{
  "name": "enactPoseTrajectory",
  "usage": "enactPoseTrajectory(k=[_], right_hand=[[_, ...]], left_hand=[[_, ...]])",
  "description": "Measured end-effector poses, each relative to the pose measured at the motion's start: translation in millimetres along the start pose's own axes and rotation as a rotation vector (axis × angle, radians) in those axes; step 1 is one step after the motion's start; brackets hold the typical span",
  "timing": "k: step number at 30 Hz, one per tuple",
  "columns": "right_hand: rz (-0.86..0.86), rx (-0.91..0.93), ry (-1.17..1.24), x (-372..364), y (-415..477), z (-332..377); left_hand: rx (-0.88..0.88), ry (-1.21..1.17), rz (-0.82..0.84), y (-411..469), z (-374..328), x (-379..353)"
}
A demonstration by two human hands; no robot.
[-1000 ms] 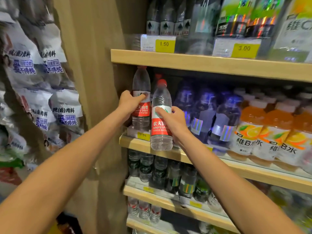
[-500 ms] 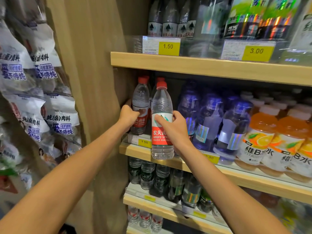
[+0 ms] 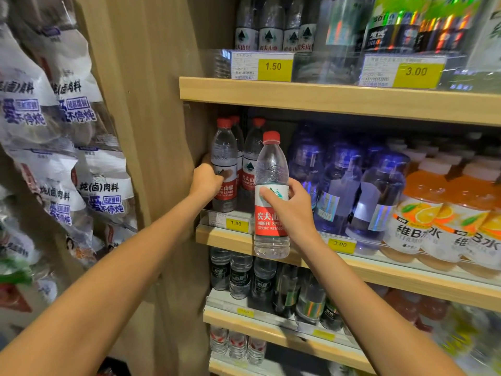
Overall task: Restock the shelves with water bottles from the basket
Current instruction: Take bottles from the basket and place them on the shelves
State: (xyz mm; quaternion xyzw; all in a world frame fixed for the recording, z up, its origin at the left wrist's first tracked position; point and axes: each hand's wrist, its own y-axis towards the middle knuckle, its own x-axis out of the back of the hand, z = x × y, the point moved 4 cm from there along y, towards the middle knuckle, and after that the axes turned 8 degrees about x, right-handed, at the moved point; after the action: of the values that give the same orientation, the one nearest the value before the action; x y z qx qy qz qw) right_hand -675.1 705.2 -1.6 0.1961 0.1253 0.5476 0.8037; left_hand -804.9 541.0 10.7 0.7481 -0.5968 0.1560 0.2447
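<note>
**Two water bottles going onto the middle shelf, one in each of the hands**

Left hand (image 3: 206, 180) grips the left water bottle (image 3: 224, 156) round its label band, fingers curled behind it; this bottle stands upright at the far left front of the middle shelf (image 3: 222, 238), just behind the 1.50 price tag (image 3: 237, 223), and looks set down, though I cannot see its base clearly; right hand (image 3: 295, 210) grips the right water bottle (image 3: 271, 164) at mid-body, thumb across the white part of the label, fingers wrapped behind; this bottle is upright in the air in front of the shelf lip, base hanging below the edge, not yet on the shelf.

Handling, my judgement: both look full and capped, so moderately heavy for one hand; thin clear plastic, will dent under a hard squeeze; smooth wall, so the label band at the waist is the sensible place to hold, which is where both hands are; not fragile, but tall and narrow, likely to tip into the neighbouring purple bottles (image 3: 339, 185) if set down crooked.

Against the earlier frames: a second ago the left water bottle was higher and leaning, cap near the shelf above; now it is lower and straight in its row; the right water bottle has barely shifted, remaining out front, but a gap has opened between the two and a rear bottle shows through it.
</note>
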Motion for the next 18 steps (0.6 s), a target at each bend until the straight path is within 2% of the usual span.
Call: enactPoseTrajectory(k=[3,7,9,11,13,14,16,18], right_hand=[[0.0,0.0,0.013,0,-3,1],[-0.001,-0.003,0.033,0,-5,2],[-0.006,-0.003,0.039,1,-6,2],[-0.003,0.0,0.052,2,-6,2],[0.005,0.004,0.061,2,-6,2],[0.011,0.009,0.059,2,-5,2],[0.034,0.029,0.044,1,-4,4],[0.062,0.05,0.04,0,-2,7]], left_hand=[[-0.009,0.065,-0.021,-3,-1,2],[0.039,0.075,0.041,-12,-4,3],[0.067,0.162,0.028,-19,-3,3],[-0.016,0.231,-0.086,-34,-8,2],[-0.157,0.045,-0.11,-53,-19,0],[-0.169,-0.156,-0.007,-60,-26,-2],[-0.099,-0.477,0.34,-71,-41,-5],[-0.094,-0.473,0.576,-74,-51,-3]])
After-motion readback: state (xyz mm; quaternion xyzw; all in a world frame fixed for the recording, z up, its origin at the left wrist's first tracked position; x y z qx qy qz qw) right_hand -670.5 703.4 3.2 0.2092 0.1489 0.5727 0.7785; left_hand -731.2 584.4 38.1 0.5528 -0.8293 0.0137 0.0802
